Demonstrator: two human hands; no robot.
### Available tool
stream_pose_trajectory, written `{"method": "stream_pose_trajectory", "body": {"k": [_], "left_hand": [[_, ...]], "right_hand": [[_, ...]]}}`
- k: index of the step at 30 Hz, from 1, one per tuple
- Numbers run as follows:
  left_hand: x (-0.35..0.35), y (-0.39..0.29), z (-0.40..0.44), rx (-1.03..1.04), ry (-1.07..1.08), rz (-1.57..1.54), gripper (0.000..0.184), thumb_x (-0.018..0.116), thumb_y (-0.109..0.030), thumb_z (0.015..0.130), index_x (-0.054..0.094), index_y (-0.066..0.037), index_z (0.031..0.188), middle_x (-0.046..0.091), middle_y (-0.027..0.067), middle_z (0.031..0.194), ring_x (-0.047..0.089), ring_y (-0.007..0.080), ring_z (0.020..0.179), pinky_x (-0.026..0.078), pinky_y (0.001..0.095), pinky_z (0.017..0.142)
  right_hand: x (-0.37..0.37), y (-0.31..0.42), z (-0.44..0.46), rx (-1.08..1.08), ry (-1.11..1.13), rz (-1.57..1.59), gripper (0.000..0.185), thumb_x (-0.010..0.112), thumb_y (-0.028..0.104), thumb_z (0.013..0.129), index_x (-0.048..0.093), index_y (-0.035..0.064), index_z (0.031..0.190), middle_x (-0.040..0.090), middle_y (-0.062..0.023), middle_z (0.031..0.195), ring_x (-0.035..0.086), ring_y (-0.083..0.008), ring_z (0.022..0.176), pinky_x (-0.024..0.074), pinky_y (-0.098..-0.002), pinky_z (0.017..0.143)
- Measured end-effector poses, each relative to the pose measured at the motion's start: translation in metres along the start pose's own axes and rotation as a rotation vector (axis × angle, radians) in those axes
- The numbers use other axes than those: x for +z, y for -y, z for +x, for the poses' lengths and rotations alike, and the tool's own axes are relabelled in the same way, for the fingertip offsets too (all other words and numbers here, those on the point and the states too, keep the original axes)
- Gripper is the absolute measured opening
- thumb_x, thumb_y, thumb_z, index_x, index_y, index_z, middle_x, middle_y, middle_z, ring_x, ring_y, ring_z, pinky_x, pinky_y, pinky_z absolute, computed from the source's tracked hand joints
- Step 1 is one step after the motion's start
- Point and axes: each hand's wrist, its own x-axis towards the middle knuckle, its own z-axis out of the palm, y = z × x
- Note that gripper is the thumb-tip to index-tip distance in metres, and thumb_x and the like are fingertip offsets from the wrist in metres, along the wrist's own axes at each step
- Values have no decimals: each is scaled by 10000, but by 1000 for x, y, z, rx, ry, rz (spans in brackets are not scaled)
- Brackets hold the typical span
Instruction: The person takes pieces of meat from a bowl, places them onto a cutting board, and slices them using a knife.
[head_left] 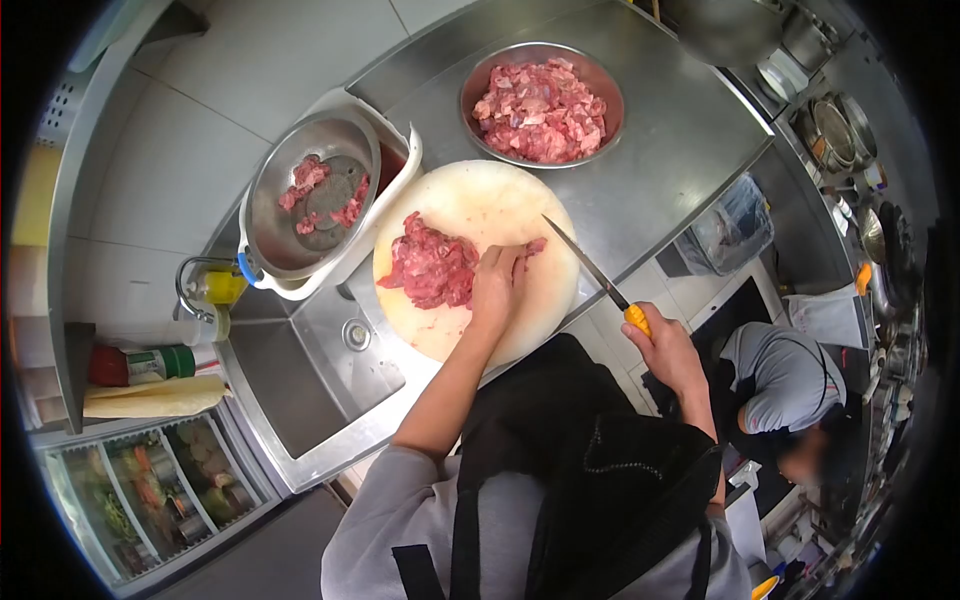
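On a round white cutting board lies a pile of raw red meat, toward its left side. My left hand rests beside the pile, its fingers closed on a small piece of meat on the board. My right hand is wrapped round the yellow handle of a knife. The blade points up and left, its tip over the right part of the board, apart from my left hand. A metal bowl full of cut meat stands behind the board.
A metal bowl with a few meat scraps sits in a white tub at the left. Below it is a steel sink. A person in a grey shirt bends down at the right, near a lined bin.
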Motion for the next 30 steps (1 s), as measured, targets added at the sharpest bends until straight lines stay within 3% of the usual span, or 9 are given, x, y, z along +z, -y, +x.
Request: {"method": "stream_pose_trajectory", "body": {"k": [4, 7, 9, 13, 15, 21, 24, 30], "left_hand": [[-8, 4, -17, 40, 19, 61, 150, 794, -54, 927, 732, -20, 1059, 694, 170, 964, 688, 394, 897, 567, 492, 796], [-13, -7, -12, -39, -4, 13, 160, 802, -41, 916, 732, -33, 1060, 694, 163, 980, 686, 385, 948, 560, 496, 816], [-13, -21, -1, 25, -125, 72, 163, 797, -22, 911, 728, -33, 1058, 700, 158, 998, 688, 384, 938, 560, 494, 807], [7, -3, 3, 34, -61, 59, 190, 796, 0, 902, 712, -26, 1070, 705, 161, 1015, 690, 384, 943, 563, 485, 817], [4, 5, -2, 136, -46, -25, 197, 763, 17, 924, 697, -18, 1107, 708, 169, 1093, 678, 381, 971, 567, 491, 841], [2, -5, -5, -95, -101, -5, 160, 801, 5, 897, 744, -33, 1042, 740, 145, 1111, 699, 378, 1003, 575, 466, 892], [3, -3, -2, 5, -95, 47, 168, 808, -19, 900, 753, -28, 1058, 736, 147, 1100, 694, 370, 1007, 569, 461, 897], [-2, 1, -3, 7, -29, 26, 180, 817, -37, 900, 754, -28, 1069, 727, 150, 1096, 692, 358, 1002, 569, 454, 897]], "right_hand": [[2, 7, 1, 10, 62, -12, 390, 701, 388, 1071, 632, 91, 1313, 757, -269, 922, 727, -521, 905, 571, -583, 781], [3, 10, 3, 9, 89, -43, 405, 705, 404, 1066, 635, 94, 1316, 753, -274, 912, 727, -523, 907, 569, -588, 786], [1, 12, 7, 13, 109, -63, 414, 703, 413, 1065, 636, 93, 1319, 755, -272, 911, 728, -524, 904, 569, -590, 789], [-5, 16, 9, 9, 160, -141, 429, 691, 432, 1068, 637, 95, 1329, 756, -273, 915, 728, -527, 909, 573, -595, 801], [-9, 17, 10, 17, 164, -172, 424, 686, 431, 1072, 637, 97, 1329, 756, -276, 919, 728, -527, 917, 575, -596, 810], [-12, 29, 13, 27, 205, -237, 422, 655, 444, 1088, 628, 96, 1325, 755, -286, 933, 729, -533, 935, 576, -601, 839], [-11, 28, 16, 49, 241, -293, 431, 634, 456, 1098, 615, 85, 1317, 754, -292, 936, 727, -544, 930, 575, -604, 842], [-17, 35, 15, 87, 251, -291, 437, 608, 452, 1114, 593, 63, 1312, 747, -307, 923, 724, -556, 926, 572, -616, 841]]}}
